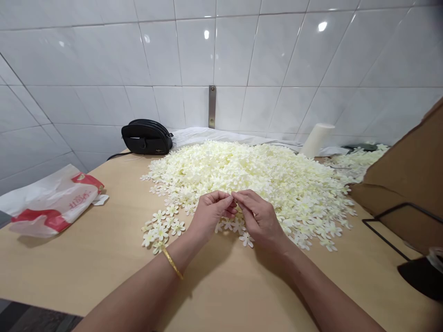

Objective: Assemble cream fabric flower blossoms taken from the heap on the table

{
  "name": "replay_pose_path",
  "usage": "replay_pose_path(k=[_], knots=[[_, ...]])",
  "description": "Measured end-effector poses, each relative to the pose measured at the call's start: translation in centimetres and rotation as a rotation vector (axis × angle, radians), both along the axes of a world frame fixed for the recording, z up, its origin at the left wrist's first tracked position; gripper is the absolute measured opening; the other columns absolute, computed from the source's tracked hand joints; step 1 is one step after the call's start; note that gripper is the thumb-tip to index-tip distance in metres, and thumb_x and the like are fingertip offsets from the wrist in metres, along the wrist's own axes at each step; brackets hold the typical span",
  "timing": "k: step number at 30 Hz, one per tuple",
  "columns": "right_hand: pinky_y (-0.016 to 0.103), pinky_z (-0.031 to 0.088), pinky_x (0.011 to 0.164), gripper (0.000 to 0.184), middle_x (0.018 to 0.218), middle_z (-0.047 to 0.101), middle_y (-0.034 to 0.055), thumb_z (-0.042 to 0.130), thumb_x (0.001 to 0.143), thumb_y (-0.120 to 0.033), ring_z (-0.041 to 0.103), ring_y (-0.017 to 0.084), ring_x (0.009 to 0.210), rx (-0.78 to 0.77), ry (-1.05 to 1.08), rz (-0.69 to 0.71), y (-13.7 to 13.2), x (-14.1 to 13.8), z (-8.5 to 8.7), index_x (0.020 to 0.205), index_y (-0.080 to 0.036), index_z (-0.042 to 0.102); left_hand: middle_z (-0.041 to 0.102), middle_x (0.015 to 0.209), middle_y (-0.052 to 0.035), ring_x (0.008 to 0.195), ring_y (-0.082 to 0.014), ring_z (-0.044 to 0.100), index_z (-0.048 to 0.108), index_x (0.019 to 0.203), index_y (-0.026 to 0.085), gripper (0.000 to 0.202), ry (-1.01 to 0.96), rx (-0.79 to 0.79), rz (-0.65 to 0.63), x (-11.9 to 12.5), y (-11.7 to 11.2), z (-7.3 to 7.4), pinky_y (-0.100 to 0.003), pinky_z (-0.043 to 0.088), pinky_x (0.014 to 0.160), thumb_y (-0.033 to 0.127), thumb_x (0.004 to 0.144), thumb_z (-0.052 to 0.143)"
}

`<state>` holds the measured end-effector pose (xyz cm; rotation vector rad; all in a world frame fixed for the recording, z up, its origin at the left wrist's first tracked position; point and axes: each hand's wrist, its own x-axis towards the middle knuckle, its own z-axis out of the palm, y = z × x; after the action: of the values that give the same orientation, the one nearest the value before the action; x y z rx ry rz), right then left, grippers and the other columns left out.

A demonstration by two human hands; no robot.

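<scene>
My left hand [215, 213], with a gold bangle [172, 263] at its wrist, is closed, thumb pinched against the fingers. My right hand [260, 216] is closed in a pinch too, and its fingertips meet those of the left. Whatever lies between the fingertips is too small to make out. Both hands are in front of a large heap of pale cream artificial flowers [242, 166]. A smaller cluster of the same blossoms [161, 230] lies on the table left of my left wrist. A few loose flowers show under and between my hands.
On the wooden table [114, 253] lies a red and white plastic bag [58, 203] at left. A black pouch [147, 137] stands at the back. A white cone [316, 140], a cardboard sheet [401, 180] and a black metal frame [387, 237] are at right. White tiles [145, 55] wall the back.
</scene>
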<state>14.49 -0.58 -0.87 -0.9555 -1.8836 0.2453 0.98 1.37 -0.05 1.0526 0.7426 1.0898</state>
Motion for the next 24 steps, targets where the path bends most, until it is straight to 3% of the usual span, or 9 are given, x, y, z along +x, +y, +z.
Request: replay_pose_path(k=[10,18,24], knots=[[0.027,0.044,0.073,0.019,0.087,0.059,0.0053,0.046,0.079,-0.015,0.055,0.015,0.082,-0.125,0.094,-0.033,-0.29,-0.09,0.54,0.091,-0.018,0.06,0.057,0.059,-0.0016,0.054,-0.01,0.053,0.058,0.066,0.011,0.01,0.098,0.117,-0.02,-0.18,-0.24,-0.02,-0.024,0.044,0.056,0.021,0.069,0.056],[0.024,0.043,0.063,0.013,0.075,0.061,0.0026,0.048,0.077,-0.018,0.056,0.014,0.07,-0.183,0.057,-0.154,-0.55,-0.09,0.73,0.08,-0.017,0.061,0.057,0.062,-0.0011,0.057,-0.0114,0.054,0.057,0.07,0.013,0.011,0.251,0.209,0.002,-0.07,-0.17,-0.52,-0.026,0.045,0.059,0.022,0.071,0.052],[0.024,0.043,0.062,0.012,0.076,0.061,0.0029,0.048,0.076,-0.019,0.056,0.014,0.069,-0.203,0.047,-0.148,-0.55,0.04,0.81,0.079,-0.017,0.06,0.056,0.059,0.0002,0.055,-0.0104,0.053,0.056,0.068,0.013,0.008,0.259,0.183,0.023,0.04,-0.4,-0.29,-0.024,0.044,0.057,0.02,0.069,0.052]])
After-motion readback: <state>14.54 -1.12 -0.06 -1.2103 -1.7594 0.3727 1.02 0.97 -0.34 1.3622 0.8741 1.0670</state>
